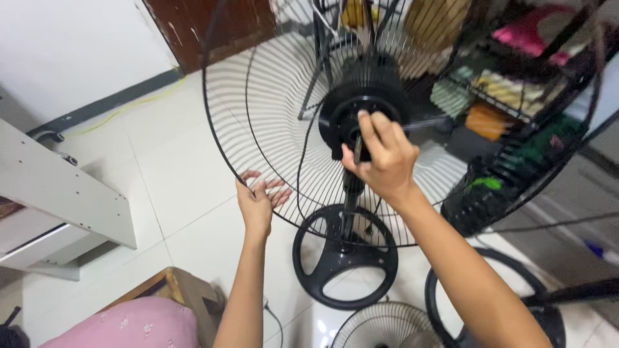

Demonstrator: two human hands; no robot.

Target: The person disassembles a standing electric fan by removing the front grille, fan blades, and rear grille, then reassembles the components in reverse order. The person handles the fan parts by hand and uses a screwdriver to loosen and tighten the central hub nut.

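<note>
A: The right hand [382, 158] is pinching the shaft [358, 148] at the middle of the black motor housing [364, 103], fingers closing narrow around it. Where is the left hand [258, 203] sitting?

B: It is resting open and flat against the lower rim of the rear wire guard [271, 122], fingers spreading wide over the wires and gripping nothing.

A: And the fan is standing where?

B: On the white tiled floor [174, 174], its round black base [345, 258] directly under the guard, with another base [496, 303] and a second guard [387, 325] lying nearer the person.

A: What could be going wrong here?

B: The guard is looking loose to me. Since the left palm is only steadying it, it could be slipping sideways, and fingertips could be catching between the thin wires.
</note>
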